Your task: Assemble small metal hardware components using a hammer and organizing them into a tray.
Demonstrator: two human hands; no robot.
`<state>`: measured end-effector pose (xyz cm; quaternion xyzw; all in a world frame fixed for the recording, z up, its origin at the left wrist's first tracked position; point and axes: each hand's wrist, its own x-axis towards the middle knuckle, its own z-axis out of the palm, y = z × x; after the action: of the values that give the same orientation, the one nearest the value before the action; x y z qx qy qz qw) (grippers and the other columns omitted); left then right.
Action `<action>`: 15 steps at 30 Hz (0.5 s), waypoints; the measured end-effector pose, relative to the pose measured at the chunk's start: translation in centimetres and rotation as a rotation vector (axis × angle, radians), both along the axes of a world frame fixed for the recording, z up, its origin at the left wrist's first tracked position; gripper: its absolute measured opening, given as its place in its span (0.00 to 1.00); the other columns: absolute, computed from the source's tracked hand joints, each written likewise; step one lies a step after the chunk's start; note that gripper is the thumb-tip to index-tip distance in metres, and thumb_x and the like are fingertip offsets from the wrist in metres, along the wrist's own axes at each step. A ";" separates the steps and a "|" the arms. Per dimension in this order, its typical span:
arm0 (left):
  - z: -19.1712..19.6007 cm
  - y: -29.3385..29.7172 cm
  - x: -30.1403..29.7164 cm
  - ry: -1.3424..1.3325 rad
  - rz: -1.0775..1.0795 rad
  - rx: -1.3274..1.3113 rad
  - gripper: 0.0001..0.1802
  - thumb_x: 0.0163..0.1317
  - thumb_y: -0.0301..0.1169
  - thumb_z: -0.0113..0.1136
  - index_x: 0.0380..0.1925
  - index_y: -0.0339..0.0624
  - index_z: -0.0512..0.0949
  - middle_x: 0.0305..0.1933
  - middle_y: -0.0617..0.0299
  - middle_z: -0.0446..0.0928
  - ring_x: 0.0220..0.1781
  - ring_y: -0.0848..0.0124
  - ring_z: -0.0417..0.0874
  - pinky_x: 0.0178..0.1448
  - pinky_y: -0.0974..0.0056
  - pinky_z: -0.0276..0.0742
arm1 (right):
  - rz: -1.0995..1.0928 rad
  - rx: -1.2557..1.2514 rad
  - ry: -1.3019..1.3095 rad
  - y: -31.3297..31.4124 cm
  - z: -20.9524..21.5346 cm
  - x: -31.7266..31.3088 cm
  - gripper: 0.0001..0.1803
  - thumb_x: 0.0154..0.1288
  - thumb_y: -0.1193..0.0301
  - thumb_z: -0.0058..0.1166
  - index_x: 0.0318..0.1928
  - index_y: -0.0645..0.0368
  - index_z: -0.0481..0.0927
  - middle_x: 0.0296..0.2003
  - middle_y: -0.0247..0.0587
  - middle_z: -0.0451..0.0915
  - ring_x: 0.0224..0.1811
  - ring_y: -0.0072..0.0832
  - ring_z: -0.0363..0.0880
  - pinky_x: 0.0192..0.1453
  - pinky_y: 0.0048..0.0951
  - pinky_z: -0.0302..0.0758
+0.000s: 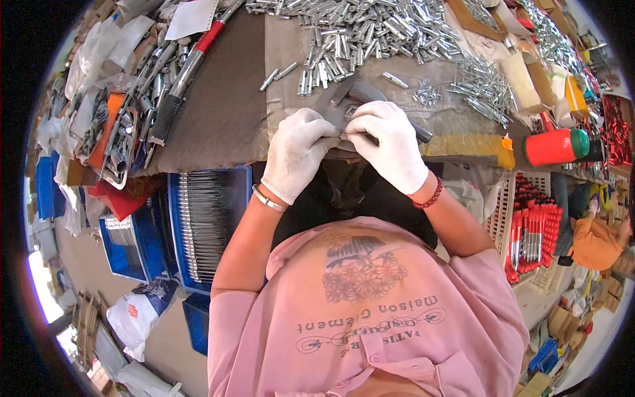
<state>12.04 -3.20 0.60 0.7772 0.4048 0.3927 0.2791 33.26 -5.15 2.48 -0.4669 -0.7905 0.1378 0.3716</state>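
Observation:
Both of my hands wear white knit gloves and meet at the near edge of the workbench. My left hand is closed, its thumb and forefinger pinched together. My right hand pinches at the same spot from the other side. Whatever lies between the fingertips is too small and covered to make out. Just beyond them sits a dark metal tool, partly hidden by the gloves. Past it spreads a heap of short shiny metal tubes. One loose tube lies nearer.
Thin metal pins are piled to the right, near a red spool with a green end. Tools and clutter crowd the left, including a red-and-black bar. Below stand blue bins of metal rods and a crate of red-handled parts.

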 end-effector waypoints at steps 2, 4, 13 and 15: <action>-0.1 0.0 0.1 -0.031 -0.014 -0.040 0.06 0.54 0.24 0.74 0.32 0.43 0.87 0.35 0.56 0.81 0.41 0.52 0.84 0.47 0.52 0.79 | 0.000 0.007 -0.005 -0.1 -0.1 0.1 0.06 0.57 0.76 0.69 0.36 0.55 0.88 0.42 0.37 0.85 0.49 0.42 0.84 0.58 0.41 0.77; 0.0 0.0 0.2 -0.032 -0.008 -0.023 0.06 0.54 0.25 0.74 0.32 0.43 0.87 0.34 0.56 0.81 0.41 0.53 0.84 0.46 0.52 0.79 | -0.008 0.058 -0.086 -0.2 -0.2 0.2 0.07 0.58 0.74 0.69 0.38 0.53 0.88 0.43 0.37 0.85 0.49 0.41 0.84 0.57 0.41 0.77; 0.0 0.3 0.1 -0.007 -0.010 -0.010 0.06 0.55 0.24 0.75 0.33 0.42 0.88 0.35 0.56 0.81 0.42 0.53 0.84 0.47 0.54 0.79 | -0.255 0.055 -0.475 0.2 1.5 3.6 0.19 0.62 0.73 0.66 0.55 0.52 0.85 0.43 0.41 0.84 0.49 0.44 0.83 0.56 0.44 0.79; -0.1 0.4 -0.1 -0.024 -0.006 -0.020 0.06 0.55 0.24 0.75 0.33 0.42 0.88 0.35 0.55 0.81 0.42 0.53 0.84 0.47 0.54 0.79 | -0.251 0.011 -0.409 0.3 1.5 4.2 0.20 0.63 0.74 0.65 0.57 0.53 0.85 0.44 0.44 0.83 0.48 0.45 0.84 0.54 0.43 0.81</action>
<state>11.98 -2.83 0.46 0.7707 0.4030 0.3972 0.2929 37.45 -4.84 3.95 -0.5775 -0.7859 -0.0114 0.2207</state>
